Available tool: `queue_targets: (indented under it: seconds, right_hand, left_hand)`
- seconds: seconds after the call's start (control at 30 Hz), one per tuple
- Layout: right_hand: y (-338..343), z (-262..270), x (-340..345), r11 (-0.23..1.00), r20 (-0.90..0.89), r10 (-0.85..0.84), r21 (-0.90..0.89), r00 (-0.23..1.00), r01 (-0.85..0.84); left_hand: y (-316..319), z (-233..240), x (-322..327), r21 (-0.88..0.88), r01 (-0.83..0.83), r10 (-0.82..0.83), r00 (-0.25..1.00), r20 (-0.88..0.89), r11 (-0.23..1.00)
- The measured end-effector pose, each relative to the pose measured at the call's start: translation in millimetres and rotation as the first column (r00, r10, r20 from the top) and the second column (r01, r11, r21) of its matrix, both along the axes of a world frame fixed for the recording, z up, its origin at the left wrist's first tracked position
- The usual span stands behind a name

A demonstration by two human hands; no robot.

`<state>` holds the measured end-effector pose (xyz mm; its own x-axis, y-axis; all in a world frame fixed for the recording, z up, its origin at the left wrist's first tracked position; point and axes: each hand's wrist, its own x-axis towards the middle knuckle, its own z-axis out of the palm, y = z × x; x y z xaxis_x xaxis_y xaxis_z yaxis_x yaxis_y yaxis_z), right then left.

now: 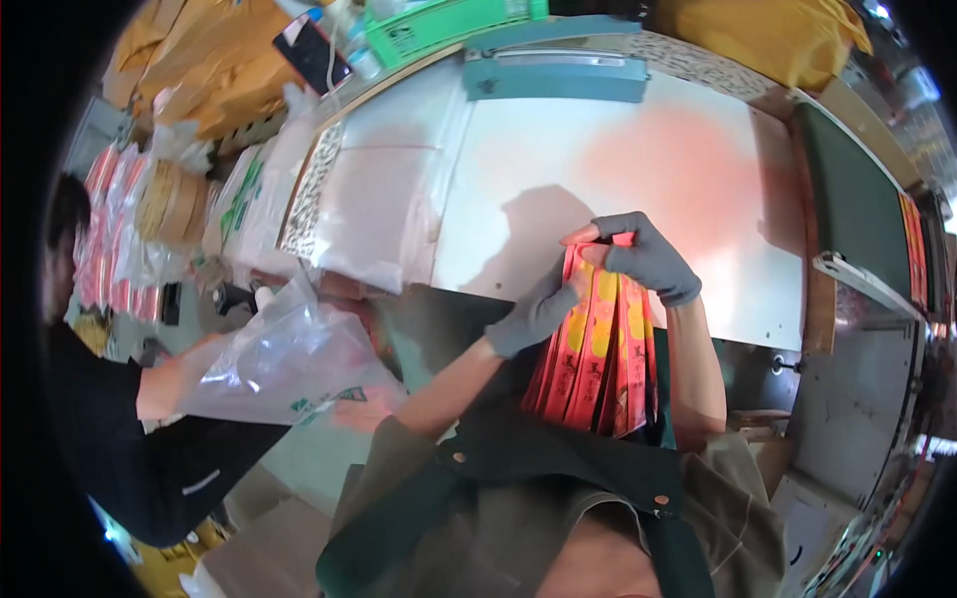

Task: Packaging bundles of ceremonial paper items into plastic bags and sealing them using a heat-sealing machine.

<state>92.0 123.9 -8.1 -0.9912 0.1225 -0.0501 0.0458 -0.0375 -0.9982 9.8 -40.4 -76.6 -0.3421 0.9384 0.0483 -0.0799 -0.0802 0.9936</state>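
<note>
A fanned bunch of long, narrow red-and-yellow printed packets hangs in front of my apron. Dark writing runs along them. My right hand, in a grey fingerless glove, pinches the bunch at its upper end. Gloved the same way, my left hand grips the bunch from its left side, just below the right. Its fingers are partly hidden behind the packets. Beyond both hands lies a white tabletop, where a shadow falls.
At left a person in black handles a clear plastic bag. Flat clear bags lie on the table's left part. A blue-grey metal device and a green crate stand at the back. A dark green conveyor-like belt runs along the right.
</note>
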Motion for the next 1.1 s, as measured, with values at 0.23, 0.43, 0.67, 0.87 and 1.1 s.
queue_targets:
  seconds: [0.23, 0.43, 0.67, 0.87, 1.1]
  right_hand:
    - [-14, -5, -32, 0.991, 0.024, 0.091, 0.1, 0.996, -0.093]
    - [-20, -10, -42, 0.996, 0.046, 0.076, 0.038, 0.996, -0.078]
    - [-18, -23, -42, 0.999, 0.044, 0.042, 0.0, 0.998, -0.042]
    - [-39, -9, -48, 0.993, 0.06, 0.062, 0.092, 0.996, -0.068]
    - [-6, -20, -9, 0.994, 0.033, -0.065, 0.091, 0.997, 0.062]
  left_hand:
    - [-153, 41, -186, -0.112, -0.581, 0.283, 0.545, -0.789, 0.807]
    - [-184, -10, -258, -0.219, -0.711, 0.111, 0.386, -0.916, 0.668]
    - [-155, 12, -213, -0.104, -0.801, 0.787, 0.598, -0.153, 0.589]
    - [-60, 46, -80, 0.126, -0.317, 0.319, 0.686, -0.654, 0.94]
    - [-48, 53, -79, 0.114, -0.419, 0.275, 0.753, 0.598, 0.901]
